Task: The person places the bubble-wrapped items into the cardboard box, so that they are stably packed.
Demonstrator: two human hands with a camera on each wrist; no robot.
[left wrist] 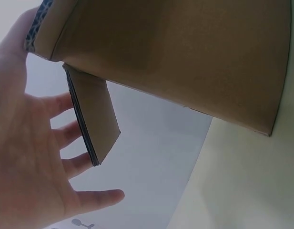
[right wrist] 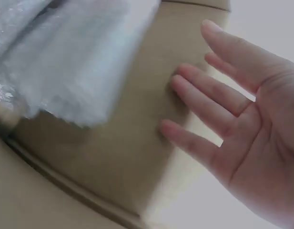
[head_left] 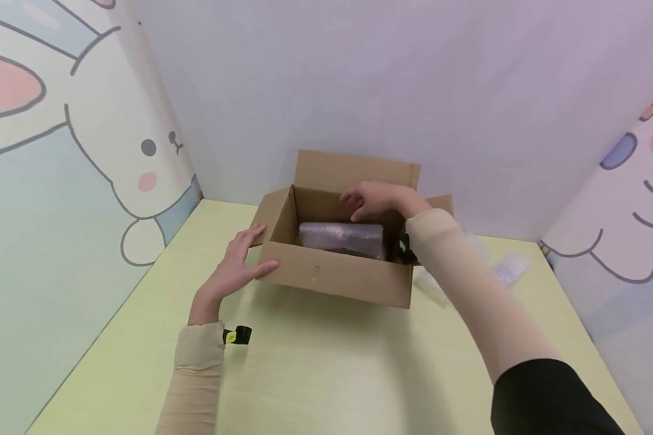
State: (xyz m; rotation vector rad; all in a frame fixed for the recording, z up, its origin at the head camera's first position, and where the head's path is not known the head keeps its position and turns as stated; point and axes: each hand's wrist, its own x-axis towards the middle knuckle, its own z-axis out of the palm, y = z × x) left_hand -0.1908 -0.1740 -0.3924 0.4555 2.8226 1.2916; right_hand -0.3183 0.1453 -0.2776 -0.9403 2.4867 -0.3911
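An open cardboard box (head_left: 334,275) stands on the table with its flaps spread outward. Inside it lies a bundle in bubble wrap (head_left: 341,237); what the wrap covers cannot be made out. At the box's left front corner, my left hand (head_left: 231,269) has its thumb against the front flap and its straight, spread fingers at the left flap (left wrist: 94,114). My right hand (head_left: 378,198) is over the back of the box, above the wrapped bundle. In the right wrist view its fingers (right wrist: 199,98) are loosely extended, apart from the bubble wrap (right wrist: 75,62), and hold nothing.
Pieces of bubble wrap (head_left: 511,269) lie on the pale yellow table (head_left: 315,374) to the right of the box, partly behind my right forearm. A lilac backdrop (head_left: 359,90) rises behind the box, with cartoon-printed panels (head_left: 141,115) at both sides.
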